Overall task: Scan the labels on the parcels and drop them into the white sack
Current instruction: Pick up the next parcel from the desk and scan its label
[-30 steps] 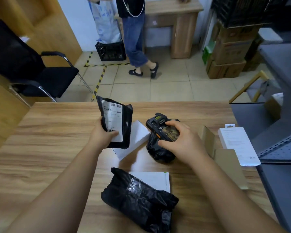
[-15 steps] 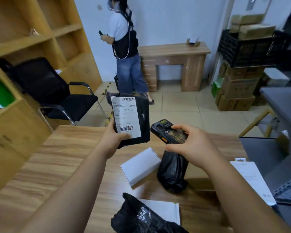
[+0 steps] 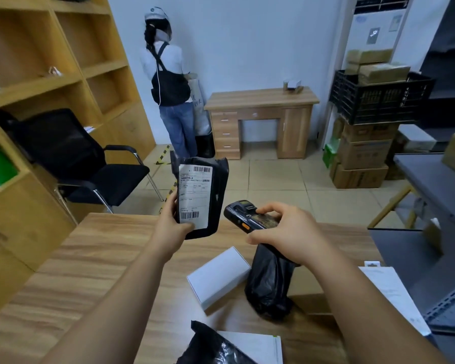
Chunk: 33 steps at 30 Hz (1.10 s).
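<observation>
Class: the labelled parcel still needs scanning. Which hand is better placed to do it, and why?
Right hand: it grips the handheld scanner beside the black parcel, whose label faces the camera in the left hand.

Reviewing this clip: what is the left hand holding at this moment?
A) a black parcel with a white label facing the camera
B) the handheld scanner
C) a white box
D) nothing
A: the left hand grips the black parcel upright by its lower edge, label toward the camera, while the right hand holds the scanner.
</observation>
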Available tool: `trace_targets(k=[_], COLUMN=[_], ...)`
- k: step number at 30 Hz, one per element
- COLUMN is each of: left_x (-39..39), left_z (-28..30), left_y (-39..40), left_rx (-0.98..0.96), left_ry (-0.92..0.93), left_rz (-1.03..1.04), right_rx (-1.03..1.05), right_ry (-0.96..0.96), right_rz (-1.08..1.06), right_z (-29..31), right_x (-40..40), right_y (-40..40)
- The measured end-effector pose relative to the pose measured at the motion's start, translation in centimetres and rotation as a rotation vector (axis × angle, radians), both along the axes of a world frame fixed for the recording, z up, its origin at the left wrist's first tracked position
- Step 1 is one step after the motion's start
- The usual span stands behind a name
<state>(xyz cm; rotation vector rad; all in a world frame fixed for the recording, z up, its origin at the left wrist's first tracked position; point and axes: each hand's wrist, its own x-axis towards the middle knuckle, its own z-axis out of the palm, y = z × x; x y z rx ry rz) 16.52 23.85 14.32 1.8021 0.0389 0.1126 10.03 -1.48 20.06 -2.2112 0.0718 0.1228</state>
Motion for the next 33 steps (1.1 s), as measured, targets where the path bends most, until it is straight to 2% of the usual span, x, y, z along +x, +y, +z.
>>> trace_targets(k=[9, 16, 24, 33], left_x=[-1.5, -0.5, 1.9, 2.8], left_z=[-0.7, -0.7, -1.0, -1.5], left_y=[1.6, 2.5, 2.0, 5.5], left_rx=[-0.013, -0.279, -0.166, -0.128], left_ry=[0.015, 0.151, 0.334, 0.345], left_rz=[0.066, 0.146, -0.087, -0.549], right_rx=[0.018, 0.054, 0.097, 0.096], right_ry=[-0.004, -0.060, -0.142, -0.236], right_rz=[0.062, -0.030, -0.264, -0.570], right_z=[-0.6, -1.0, -2.1, -3.7], right_x=[-0.2, -0.6, -2.2, -6.2], right_y=[1.4, 1.6, 3.2, 8.8])
